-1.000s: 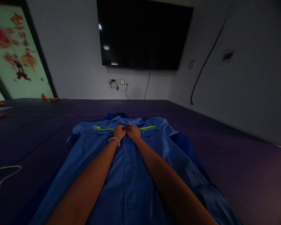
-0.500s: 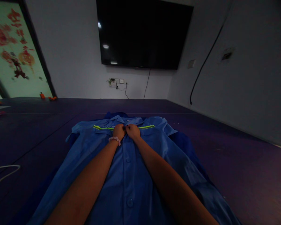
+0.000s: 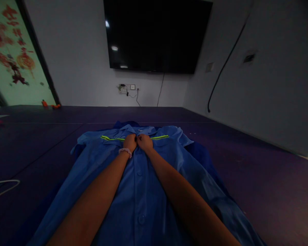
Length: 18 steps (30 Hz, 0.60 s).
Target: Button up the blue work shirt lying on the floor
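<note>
A blue short-sleeved shirt (image 3: 110, 177) with a yellow-green stripe across the chest lies spread out, collar away from me. Both hands meet on its front placket at stripe height. My left hand (image 3: 130, 141), with a pink scrunchie (image 3: 125, 150) round the wrist, is closed on the placket. Beside it, my right hand (image 3: 145, 142) pinches the same edge, fingertips close to the left ones. Whether a button sits between the fingers is hidden. Lower down, two buttons, one of them the large button (image 3: 141, 219), show on the placket.
Darker blue cloth (image 3: 202, 157) lies under the shirt on the purple floor mat (image 3: 259, 177). A white cable (image 3: 5, 194) curls at left. At the back, a black television (image 3: 156, 37) hangs above wall sockets (image 3: 127, 88). Small orange objects (image 3: 44, 103) stand by the decorated door (image 3: 17, 61).
The whole view has shifted slightly. Both hands stay together at the same spot on the placket, with only slight finger movement.
</note>
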Available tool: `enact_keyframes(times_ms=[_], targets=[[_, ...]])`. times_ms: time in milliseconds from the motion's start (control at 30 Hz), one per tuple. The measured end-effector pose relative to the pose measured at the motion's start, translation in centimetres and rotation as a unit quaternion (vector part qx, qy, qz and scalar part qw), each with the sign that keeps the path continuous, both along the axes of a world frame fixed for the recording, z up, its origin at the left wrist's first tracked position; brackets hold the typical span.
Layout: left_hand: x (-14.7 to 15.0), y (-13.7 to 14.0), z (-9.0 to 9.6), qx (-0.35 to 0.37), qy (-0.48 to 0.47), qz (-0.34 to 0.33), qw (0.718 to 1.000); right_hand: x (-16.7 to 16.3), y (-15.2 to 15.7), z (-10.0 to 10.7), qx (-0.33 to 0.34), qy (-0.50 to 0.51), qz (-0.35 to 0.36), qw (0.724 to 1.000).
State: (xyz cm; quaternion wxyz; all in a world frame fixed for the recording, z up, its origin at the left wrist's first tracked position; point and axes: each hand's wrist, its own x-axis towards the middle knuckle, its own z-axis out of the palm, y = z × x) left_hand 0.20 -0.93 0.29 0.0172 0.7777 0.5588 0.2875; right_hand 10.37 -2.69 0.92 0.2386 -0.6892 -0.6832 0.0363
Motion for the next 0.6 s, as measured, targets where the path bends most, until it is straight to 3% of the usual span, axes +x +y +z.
enact_keyframes(times_ms=[600], targets=[[0.0,1.1,-0.3,0.001,-0.05,-0.036,0.998,0.0,0.1,-0.1,-0.001,-0.016,-0.003,1.0]])
